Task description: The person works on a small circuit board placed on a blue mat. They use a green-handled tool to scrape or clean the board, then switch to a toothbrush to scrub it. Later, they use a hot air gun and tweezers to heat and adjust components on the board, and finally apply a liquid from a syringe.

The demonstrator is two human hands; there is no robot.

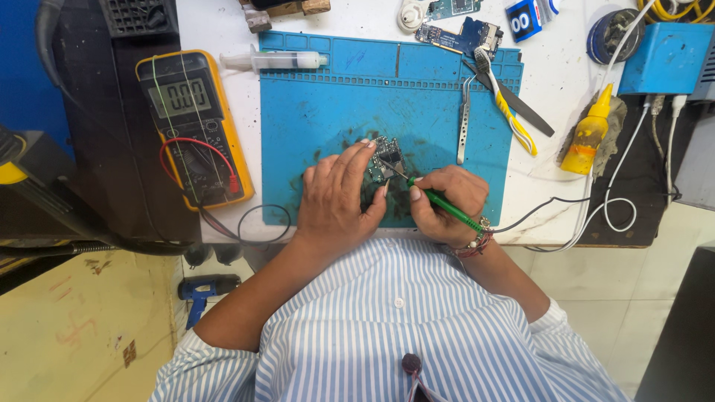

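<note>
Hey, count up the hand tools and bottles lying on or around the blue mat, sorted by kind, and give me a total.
Tweezers: 1
Toothbrush: 1
Syringe: 1
Yellow squeeze bottle: 1
Multimeter: 1
Green soldering iron, in the right hand: 1
Total: 6

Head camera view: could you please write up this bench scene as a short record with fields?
Surface: blue work mat on a white table
Left hand: left hand rests on the mat, fingertips steadying a small circuit board
Right hand: right hand grips a green-handled soldering iron, tip at the board
Left of mat: yellow multimeter
Top of mat: syringe
Right of board: tweezers, toothbrush
Far right: yellow squeeze bottle
</note>
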